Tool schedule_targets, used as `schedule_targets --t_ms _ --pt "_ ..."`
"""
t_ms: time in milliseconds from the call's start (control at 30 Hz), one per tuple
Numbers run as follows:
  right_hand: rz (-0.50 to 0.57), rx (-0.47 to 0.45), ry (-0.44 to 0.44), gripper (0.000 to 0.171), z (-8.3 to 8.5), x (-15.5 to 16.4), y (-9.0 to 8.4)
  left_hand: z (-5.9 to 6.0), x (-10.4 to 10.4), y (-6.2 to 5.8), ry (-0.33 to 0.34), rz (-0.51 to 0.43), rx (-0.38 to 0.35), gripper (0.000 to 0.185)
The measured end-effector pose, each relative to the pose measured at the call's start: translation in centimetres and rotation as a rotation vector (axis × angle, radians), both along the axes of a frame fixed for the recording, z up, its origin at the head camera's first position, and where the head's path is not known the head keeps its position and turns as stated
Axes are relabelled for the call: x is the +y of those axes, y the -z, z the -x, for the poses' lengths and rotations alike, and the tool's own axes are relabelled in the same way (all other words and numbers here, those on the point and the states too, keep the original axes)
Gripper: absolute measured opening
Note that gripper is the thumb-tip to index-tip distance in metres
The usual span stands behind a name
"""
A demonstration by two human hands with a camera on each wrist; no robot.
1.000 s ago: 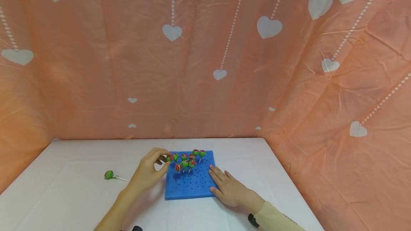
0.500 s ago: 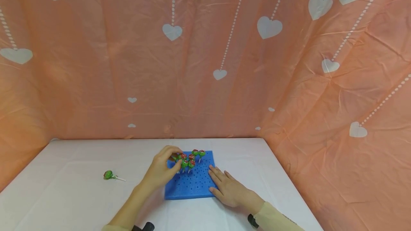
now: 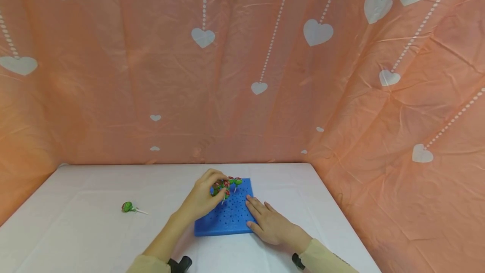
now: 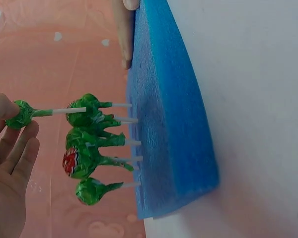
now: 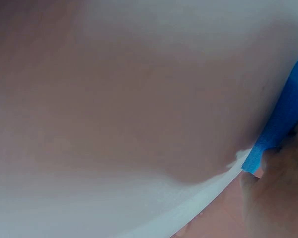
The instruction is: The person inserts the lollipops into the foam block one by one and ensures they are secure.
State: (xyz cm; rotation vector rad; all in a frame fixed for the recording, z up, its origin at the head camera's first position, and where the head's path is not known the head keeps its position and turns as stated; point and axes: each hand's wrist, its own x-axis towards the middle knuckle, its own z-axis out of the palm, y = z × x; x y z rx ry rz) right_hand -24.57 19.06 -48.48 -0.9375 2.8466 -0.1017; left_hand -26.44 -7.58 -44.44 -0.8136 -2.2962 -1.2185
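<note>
1. We're over the blue foam board (image 3: 226, 216), which lies near the middle of the white desk (image 3: 94, 231), with the left hand (image 3: 202, 197) up at its far left corner among the planted lollipops (image 4: 87, 148).
2. The left grip is pinched on the wrapped head of one green lollipop (image 4: 21, 114), thumb and fingertips closed round it in the left wrist view.
3. We judge that lollipop light and easy to carry: a hard candy head under crinkly wrapper that could slip, and a thin white stick (image 4: 67, 110) that would bend or snap if forced sideways. The head, or the stick just under it, looks like the best place to hold.
4. Its long axis runs head to stick, and the stick end points toward the board's top face, roughly in line with its upright neighbours. We cannot tell whether the tip is in a hole yet.
5. The foam looks soft and light, likely to slide or lift. The right hand (image 3: 267, 221) lies flat on its near right part, fingers straight.
6. One more lollipop (image 3: 129, 207) lies on its side, well apart at the left of the desk, with its stick pointing right.
</note>
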Motion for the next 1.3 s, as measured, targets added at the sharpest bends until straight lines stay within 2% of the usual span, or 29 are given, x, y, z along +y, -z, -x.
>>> schedule_targets --t_ms 167,367,633,800,1100,1300 --pt "0.005 0.038 -0.021 0.071 0.2 0.2 0.7 0.2 0.7 0.0 0.001 0.014 -0.043 0.029" --pt "0.013 0.053 -0.032 0.072 0.2 0.3 0.8 0.5 1.4 0.0 0.001 0.041 -0.026 0.029" --pt "0.018 0.007 -0.019 0.071 0.0 0.2 0.3 1.1 2.1 0.4 -0.016 0.133 -0.029 0.028" --pt "0.007 0.020 -0.021 0.072 0.1 0.2 0.5 1.4 2.4 0.7 -0.011 0.179 -0.018 0.028" --pt "0.000 -0.018 0.004 0.069 -0.2 0.0 -0.2 1.5 2.5 1.4 -0.023 0.196 -0.043 0.028" --pt "-0.023 -0.015 0.005 0.068 -0.2 0.0 -0.3 1.5 2.7 1.4 -0.017 0.213 -0.038 0.028"
